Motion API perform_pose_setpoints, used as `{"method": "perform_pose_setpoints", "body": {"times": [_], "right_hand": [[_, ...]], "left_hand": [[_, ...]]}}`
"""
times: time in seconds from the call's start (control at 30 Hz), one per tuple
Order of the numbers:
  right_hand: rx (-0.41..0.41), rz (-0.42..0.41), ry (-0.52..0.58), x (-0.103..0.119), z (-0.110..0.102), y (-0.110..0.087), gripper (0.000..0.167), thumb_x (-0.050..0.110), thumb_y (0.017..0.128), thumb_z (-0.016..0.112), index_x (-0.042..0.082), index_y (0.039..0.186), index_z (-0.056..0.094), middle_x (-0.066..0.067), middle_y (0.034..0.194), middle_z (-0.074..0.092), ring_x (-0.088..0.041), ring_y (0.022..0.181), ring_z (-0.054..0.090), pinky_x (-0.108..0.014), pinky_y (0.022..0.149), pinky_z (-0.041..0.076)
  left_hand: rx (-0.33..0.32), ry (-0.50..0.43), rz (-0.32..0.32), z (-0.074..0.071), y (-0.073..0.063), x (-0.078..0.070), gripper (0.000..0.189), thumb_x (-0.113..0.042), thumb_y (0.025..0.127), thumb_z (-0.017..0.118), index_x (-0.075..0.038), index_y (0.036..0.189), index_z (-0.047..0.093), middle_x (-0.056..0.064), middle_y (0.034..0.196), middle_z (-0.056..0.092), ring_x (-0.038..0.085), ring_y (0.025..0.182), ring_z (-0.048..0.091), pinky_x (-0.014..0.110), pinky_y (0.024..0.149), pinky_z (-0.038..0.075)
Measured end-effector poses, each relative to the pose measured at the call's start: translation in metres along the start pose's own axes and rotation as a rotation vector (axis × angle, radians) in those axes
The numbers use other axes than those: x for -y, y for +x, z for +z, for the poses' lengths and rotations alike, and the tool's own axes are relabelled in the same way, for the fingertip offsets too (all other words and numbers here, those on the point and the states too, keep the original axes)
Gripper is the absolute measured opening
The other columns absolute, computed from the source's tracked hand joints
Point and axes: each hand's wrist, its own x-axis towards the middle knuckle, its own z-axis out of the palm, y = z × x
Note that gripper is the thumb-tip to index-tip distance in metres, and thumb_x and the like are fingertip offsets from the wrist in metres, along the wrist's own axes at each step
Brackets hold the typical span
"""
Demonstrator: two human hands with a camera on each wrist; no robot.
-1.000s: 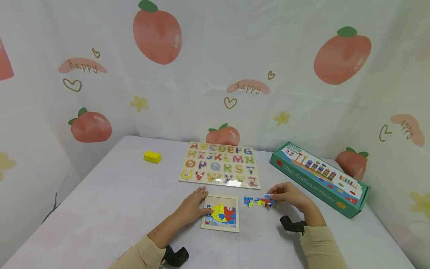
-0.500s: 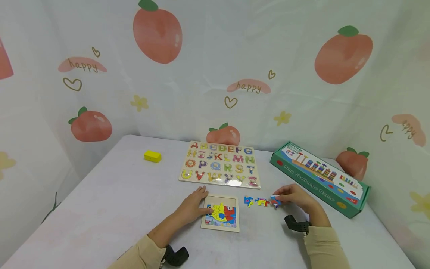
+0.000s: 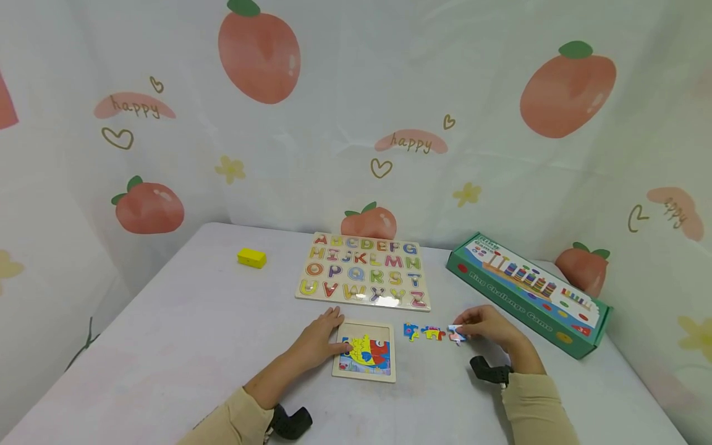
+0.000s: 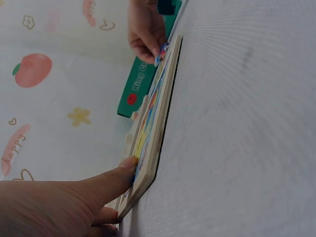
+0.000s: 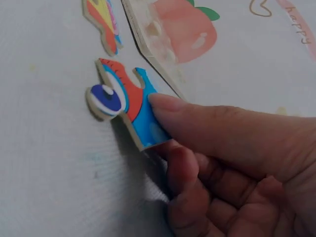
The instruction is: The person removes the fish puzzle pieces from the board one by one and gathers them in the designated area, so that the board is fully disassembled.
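My left hand (image 3: 313, 343) lies along the left side of a square wooden puzzle tray (image 3: 361, 379), its fingers stretched out. In the left wrist view, its thumb (image 4: 116, 180) presses on the picture inside the tray, a yellow and red fish. My right hand (image 3: 486, 326) pinches a puzzle piece (image 5: 140, 111) between thumb and fingers. This piece is blue and red with a big eye and is tilted just above the table. Left of it lie a red and yellow puzzle piece (image 3: 432, 333) and a blue puzzle piece (image 3: 410, 332) with a yellow bit.
An alphabet board (image 3: 363, 271) lies behind the tray. A green game box (image 3: 528, 295) sits at the back right, close beyond my right hand. Far left is a yellow block (image 3: 252, 258). A printed cloth (image 3: 311, 148) hangs behind the table.
My right hand has moved a little right with the eye piece, away from the red and yellow piece, and tilted it. My left hand has stayed on the tray.
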Motion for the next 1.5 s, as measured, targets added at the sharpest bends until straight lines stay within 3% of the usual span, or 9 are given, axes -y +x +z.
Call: {"method": "perform_pose_setpoints", "body": {"times": [0.23,0.73,1.13,1.27,1.5], "right_hand": [[-0.024,-0.033,-0.056,-0.004,0.002,0.003,0.025,0.019,0.083,0.070,-0.001,0.097,0.067,0.001,0.079,0.059,-0.015,0.074,0.048,-0.024,0.063,0.040],[-0.017,-0.044,-0.058,-0.002,0.006,0.001,0.019,0.013,0.085,0.067,-0.003,0.095,0.064,-0.001,0.079,0.057,-0.015,0.075,0.047,-0.024,0.065,0.040],[-0.006,-0.076,-0.040,0.000,0.002,0.000,0.027,0.024,0.082,0.071,0.002,0.093,0.062,-0.002,0.081,0.057,-0.015,0.075,0.048,-0.024,0.066,0.040],[-0.020,-0.035,-0.063,0.009,0.004,0.000,0.029,0.025,0.081,0.071,0.003,0.098,0.063,-0.004,0.089,0.061,-0.016,0.081,0.051,-0.026,0.070,0.042],[-0.006,-0.110,-0.107,0.043,0.016,0.001,0.023,0.019,0.084,0.069,0.003,0.099,0.063,-0.005,0.093,0.061,-0.018,0.084,0.052,-0.028,0.069,0.044]], "left_hand": [[-0.001,-0.004,0.006,-0.002,-0.001,-0.002,0.068,-0.028,0.080,0.073,0.006,0.133,0.047,0.021,0.147,0.035,0.040,0.138,0.027,0.057,0.109,0.027],[0.007,-0.016,0.010,-0.001,-0.001,0.000,0.069,-0.029,0.080,0.072,0.006,0.133,0.046,0.021,0.148,0.034,0.040,0.138,0.026,0.057,0.110,0.026],[0.007,-0.022,0.012,-0.001,-0.001,0.002,0.069,-0.030,0.080,0.072,0.006,0.133,0.046,0.021,0.148,0.034,0.040,0.139,0.025,0.057,0.110,0.025],[0.015,-0.029,0.013,0.000,-0.001,0.002,0.070,-0.031,0.081,0.072,0.005,0.135,0.045,0.020,0.149,0.032,0.040,0.139,0.024,0.057,0.111,0.024],[0.038,-0.022,0.022,-0.004,-0.001,0.003,0.071,-0.034,0.082,0.070,0.005,0.136,0.043,0.020,0.149,0.031,0.038,0.141,0.022,0.057,0.111,0.023]]}}
